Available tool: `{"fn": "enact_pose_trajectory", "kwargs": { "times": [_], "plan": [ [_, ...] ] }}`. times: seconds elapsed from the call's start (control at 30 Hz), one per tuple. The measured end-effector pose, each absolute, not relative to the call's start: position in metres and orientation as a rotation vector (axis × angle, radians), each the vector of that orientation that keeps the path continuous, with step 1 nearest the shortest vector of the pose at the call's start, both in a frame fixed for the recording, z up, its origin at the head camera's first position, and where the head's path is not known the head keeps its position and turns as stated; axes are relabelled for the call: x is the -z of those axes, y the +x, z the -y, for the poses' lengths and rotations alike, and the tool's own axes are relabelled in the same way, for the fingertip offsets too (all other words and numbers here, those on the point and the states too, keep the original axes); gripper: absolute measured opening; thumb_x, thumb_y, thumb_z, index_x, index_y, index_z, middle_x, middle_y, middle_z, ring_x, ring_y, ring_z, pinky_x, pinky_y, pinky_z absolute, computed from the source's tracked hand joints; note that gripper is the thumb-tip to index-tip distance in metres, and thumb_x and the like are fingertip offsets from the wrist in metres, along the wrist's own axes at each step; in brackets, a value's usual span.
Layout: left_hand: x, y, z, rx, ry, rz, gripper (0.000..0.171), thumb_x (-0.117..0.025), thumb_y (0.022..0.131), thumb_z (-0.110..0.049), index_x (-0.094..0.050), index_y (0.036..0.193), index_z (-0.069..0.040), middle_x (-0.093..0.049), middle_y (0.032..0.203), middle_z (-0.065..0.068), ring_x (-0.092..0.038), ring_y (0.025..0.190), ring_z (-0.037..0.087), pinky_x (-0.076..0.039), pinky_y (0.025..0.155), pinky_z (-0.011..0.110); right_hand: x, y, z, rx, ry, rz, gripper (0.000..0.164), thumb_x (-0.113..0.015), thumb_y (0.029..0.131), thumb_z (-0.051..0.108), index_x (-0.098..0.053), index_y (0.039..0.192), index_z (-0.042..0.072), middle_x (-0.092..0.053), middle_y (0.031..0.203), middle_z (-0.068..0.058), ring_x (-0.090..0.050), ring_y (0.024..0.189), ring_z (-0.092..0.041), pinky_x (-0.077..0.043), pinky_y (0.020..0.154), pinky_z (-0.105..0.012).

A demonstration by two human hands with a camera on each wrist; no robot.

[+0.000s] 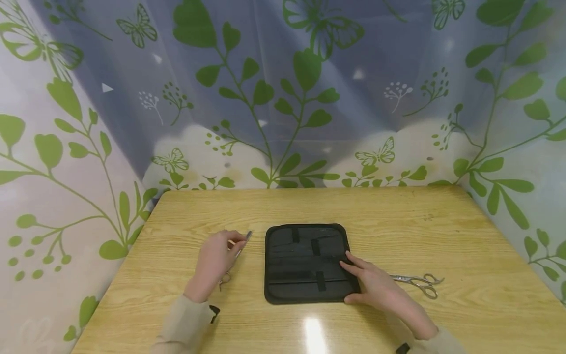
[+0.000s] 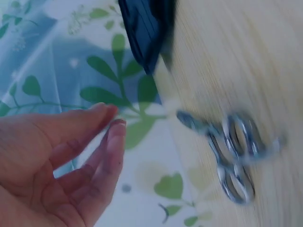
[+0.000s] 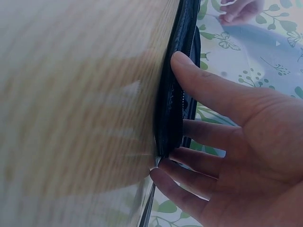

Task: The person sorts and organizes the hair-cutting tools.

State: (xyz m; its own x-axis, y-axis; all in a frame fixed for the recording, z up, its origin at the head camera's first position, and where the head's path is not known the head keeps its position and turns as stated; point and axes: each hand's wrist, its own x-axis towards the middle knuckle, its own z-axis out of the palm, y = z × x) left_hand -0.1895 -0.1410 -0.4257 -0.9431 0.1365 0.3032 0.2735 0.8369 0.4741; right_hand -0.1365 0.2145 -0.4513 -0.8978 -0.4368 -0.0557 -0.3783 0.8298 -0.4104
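A black zippered case [image 1: 305, 260] lies flat on the table, its upper face showing slots and short straps. My right hand [image 1: 376, 287] rests at the case's right edge, thumb at the front corner and fingers spread along the side; the zipper [image 3: 183, 101] shows beside them. Left of the case, silver scissors [image 1: 248, 235] lie partly hidden beneath my left hand [image 1: 218, 258]. In the left wrist view the thumb and fingertips come close together with nothing visible between them, beside the blurred finger rings of the scissors [image 2: 240, 182].
Another pair of silver scissors [image 1: 417, 281] lies to the right of the case, blades partly behind the right hand. The wooden table [image 1: 376, 211] ends at a curtain [image 1: 274, 123] with green leaves and butterflies at the back and sides.
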Motion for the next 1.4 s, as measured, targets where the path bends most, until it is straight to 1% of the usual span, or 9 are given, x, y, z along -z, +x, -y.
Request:
{"fn": "enact_pose_trajectory", "kwargs": {
  "times": [0.23,0.47,0.6,0.77,0.9,1.03,1.1,1.3,1.4],
  "plan": [
    [0.436,-0.192,0.157,0.639,-0.234,2.902,0.009,-0.071,0.078,-0.015,-0.070,0.081,-0.008,-0.068,0.075,0.005,-0.055,0.061,0.013,-0.049,0.056,0.033,0.452,-0.137,-0.215,0.591,-0.649,-2.867,0.082,-0.075,0.071,0.041,-0.045,0.136,0.003,-0.029,0.149,-0.021,-0.035,0.127,-0.041,-0.039,0.098,-0.057],
    [0.441,-0.192,0.162,0.572,-0.182,3.070,0.015,-0.076,0.072,-0.019,-0.066,0.078,-0.009,-0.060,0.061,-0.002,-0.047,0.053,0.011,-0.042,0.047,0.029,0.452,-0.136,-0.214,0.582,-0.652,-2.879,0.082,-0.075,0.071,0.041,-0.045,0.136,0.003,-0.029,0.149,-0.021,-0.035,0.126,-0.041,-0.039,0.098,-0.058],
    [0.442,-0.193,0.162,0.544,-0.156,3.122,0.015,-0.076,0.073,-0.019,-0.064,0.075,-0.010,-0.059,0.060,-0.003,-0.048,0.052,0.011,-0.042,0.046,0.029,0.451,-0.136,-0.213,0.589,-0.650,-2.874,0.081,-0.075,0.071,0.041,-0.045,0.136,0.002,-0.029,0.149,-0.021,-0.035,0.126,-0.042,-0.038,0.098,-0.058],
    [0.443,-0.198,0.163,0.486,-0.167,3.136,0.013,-0.073,0.074,-0.020,-0.065,0.068,-0.011,-0.060,0.060,-0.002,-0.047,0.051,0.012,-0.043,0.045,0.030,0.451,-0.136,-0.214,0.589,-0.646,-2.873,0.081,-0.075,0.071,0.041,-0.045,0.136,0.002,-0.029,0.149,-0.021,-0.035,0.127,-0.041,-0.039,0.098,-0.058],
    [0.443,-0.203,0.163,0.452,-0.186,3.145,0.018,-0.071,0.073,-0.019,-0.064,0.057,-0.014,-0.055,0.052,-0.004,-0.041,0.047,0.011,-0.034,0.040,0.026,0.451,-0.136,-0.214,0.587,-0.649,-2.874,0.081,-0.075,0.071,0.040,-0.045,0.136,0.003,-0.029,0.149,-0.021,-0.035,0.126,-0.041,-0.039,0.097,-0.058],
    [0.443,-0.205,0.164,0.462,-0.196,3.171,0.023,-0.070,0.073,-0.018,-0.062,0.052,-0.014,-0.048,0.047,-0.006,-0.035,0.044,0.010,-0.026,0.039,0.023,0.452,-0.136,-0.214,0.597,-0.641,-2.864,0.081,-0.075,0.071,0.040,-0.044,0.137,0.003,-0.029,0.149,-0.021,-0.034,0.127,-0.042,-0.039,0.098,-0.058],
    [0.444,-0.205,0.164,0.480,-0.201,3.179,0.025,-0.069,0.074,-0.018,-0.062,0.051,-0.013,-0.045,0.045,-0.007,-0.032,0.043,0.009,-0.023,0.038,0.023,0.452,-0.136,-0.213,0.601,-0.634,-2.859,0.081,-0.075,0.071,0.040,-0.044,0.137,0.003,-0.028,0.149,-0.020,-0.034,0.127,-0.042,-0.038,0.098,-0.059],
    [0.446,-0.205,0.164,0.535,-0.226,3.137,0.021,-0.069,0.075,-0.017,-0.065,0.055,-0.013,-0.046,0.045,-0.007,-0.031,0.042,0.007,-0.022,0.038,0.021,0.451,-0.136,-0.213,0.599,-0.623,-2.861,0.081,-0.075,0.072,0.040,-0.044,0.137,0.004,-0.028,0.150,-0.019,-0.034,0.127,-0.041,-0.038,0.098,-0.058],
    [0.447,-0.206,0.164,0.530,-0.233,3.137,0.022,-0.069,0.074,-0.015,-0.064,0.053,-0.013,-0.045,0.044,-0.008,-0.031,0.042,0.007,-0.021,0.038,0.021,0.450,-0.136,-0.214,0.594,-0.632,-2.863,0.081,-0.075,0.071,0.041,-0.044,0.137,0.003,-0.029,0.149,-0.020,-0.034,0.127,-0.041,-0.039,0.098,-0.058]
  ]
}}
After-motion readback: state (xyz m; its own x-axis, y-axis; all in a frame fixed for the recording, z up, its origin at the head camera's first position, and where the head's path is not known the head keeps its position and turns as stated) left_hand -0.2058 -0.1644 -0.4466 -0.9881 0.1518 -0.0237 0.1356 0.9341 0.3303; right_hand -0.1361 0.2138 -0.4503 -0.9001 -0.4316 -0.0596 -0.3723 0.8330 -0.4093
